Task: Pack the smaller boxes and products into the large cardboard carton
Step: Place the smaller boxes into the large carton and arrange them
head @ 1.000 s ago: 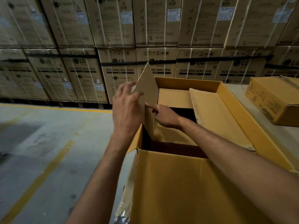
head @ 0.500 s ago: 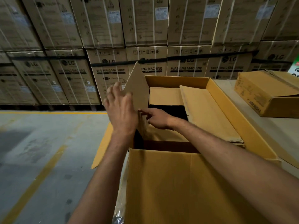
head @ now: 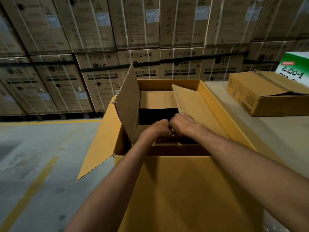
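The large cardboard carton stands open in front of me, its left outer flap hanging outward. Inside, a brown cardboard panel stands upright along the left wall and another panel leans on the right. A dark gap shows between them. My left hand and my right hand are side by side inside the carton, knuckles up. Their fingers curl down over the edge of a near inner flap, with the fingertips hidden. A smaller brown box lies on the table to the right.
A green and white printed box sits behind the smaller box at the right edge. The pale table runs along the carton's right side. Stacked washing machine cartons wall off the back. Concrete floor with yellow lines lies to the left.
My left hand has left the upright left panel and dropped into the carton. My right hand has moved toward it. Both now curl together over the near inner flap. The camera has shifted left.
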{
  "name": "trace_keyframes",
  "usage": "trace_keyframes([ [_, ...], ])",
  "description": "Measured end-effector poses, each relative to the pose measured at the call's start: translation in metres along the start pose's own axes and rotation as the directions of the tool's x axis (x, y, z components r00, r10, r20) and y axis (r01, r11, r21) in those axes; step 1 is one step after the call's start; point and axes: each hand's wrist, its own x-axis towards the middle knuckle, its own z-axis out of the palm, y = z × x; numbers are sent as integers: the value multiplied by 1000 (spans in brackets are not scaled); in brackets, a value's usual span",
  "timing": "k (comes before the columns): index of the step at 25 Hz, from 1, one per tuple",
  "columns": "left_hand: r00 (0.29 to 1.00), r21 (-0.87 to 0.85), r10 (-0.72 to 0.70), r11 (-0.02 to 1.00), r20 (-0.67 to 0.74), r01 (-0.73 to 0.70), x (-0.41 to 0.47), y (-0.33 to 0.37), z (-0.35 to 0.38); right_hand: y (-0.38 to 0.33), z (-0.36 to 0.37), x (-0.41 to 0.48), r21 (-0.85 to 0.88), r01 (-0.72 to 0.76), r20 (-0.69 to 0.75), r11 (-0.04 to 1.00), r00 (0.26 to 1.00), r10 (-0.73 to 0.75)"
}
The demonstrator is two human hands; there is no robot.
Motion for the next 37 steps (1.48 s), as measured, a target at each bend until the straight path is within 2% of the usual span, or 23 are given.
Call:
trace_keyframes([
  [3,994,-283,89,953,-65,-104,2,28,8,28,-18,-13,-38,-55,-204,998,978,46],
  [6,968,-429,251,874,-1,-227,0,59,19,64,-34,-34,71,-251,-312,965,914,261],
  [8,944,-380,327,879,41,-288,5,80,30,85,-41,-48,199,-411,-264,890,852,452],
  [11,924,-270,382,894,36,-359,13,105,46,113,-46,-69,323,-530,-178,784,780,600],
  [13,900,-203,435,885,39,-419,17,119,55,133,-49,-85,390,-605,-156,694,700,697],
  [15,878,-162,476,872,56,-462,18,133,65,151,-51,-99,395,-670,-170,628,619,767],
  [16,872,-153,486,867,55,-474,19,140,71,156,-51,-104,353,-695,-190,626,602,776],
  [17,868,-142,495,863,41,-485,20,148,76,157,-52,-108,277,-717,-199,639,608,768],
  [20,861,-55,508,860,-3,-507,26,157,87,147,-43,-110,45,-712,-155,701,688,709],
  [23,885,-33,449,893,120,-448,24,148,89,136,-28,-106,-134,-648,-205,749,758,619],
  [26,913,51,368,923,173,-382,24,128,83,126,-10,-101,-175,-516,-288,838,841,458],
  [29,956,140,235,955,176,-261,25,101,74,114,4,-94,-47,-402,-232,914,895,381],
  [32,977,230,102,962,190,-145,28,77,67,95,16,-81,278,-328,-90,903,927,364],
  [34,984,296,76,947,161,-122,27,67,63,83,25,-68,430,-306,-2,850,941,340],
  [37,992,378,119,917,42,-126,15,69,51,73,31,-50,516,-225,52,827,971,232],
])
